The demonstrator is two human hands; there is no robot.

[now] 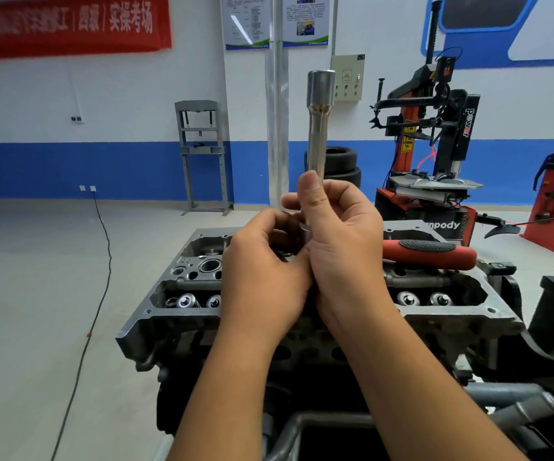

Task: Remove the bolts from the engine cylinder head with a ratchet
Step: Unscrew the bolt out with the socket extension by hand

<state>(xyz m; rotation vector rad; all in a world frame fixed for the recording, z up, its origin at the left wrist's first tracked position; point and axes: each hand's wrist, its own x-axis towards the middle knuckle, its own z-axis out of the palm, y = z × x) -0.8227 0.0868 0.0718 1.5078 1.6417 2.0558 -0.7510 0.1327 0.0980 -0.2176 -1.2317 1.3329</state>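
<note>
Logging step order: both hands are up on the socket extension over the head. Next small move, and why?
Probably seat the drive end fully, then lower it toward the cylinder head. The right hand grips the extension upright, socket end up; the left hand pinches something at its base, hidden by the fingers. The ratchet handle shows behind the right hand, so the tool is not yet on a bolt.

ratchet [430, 253]: red-black handle, across cylinder head [488, 311] | extension [317, 128]: upright

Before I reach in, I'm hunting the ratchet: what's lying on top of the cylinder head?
A red-and-black handle lies across the cylinder head, right of the right hand. Both hands cover its head end and the head's middle.
</note>
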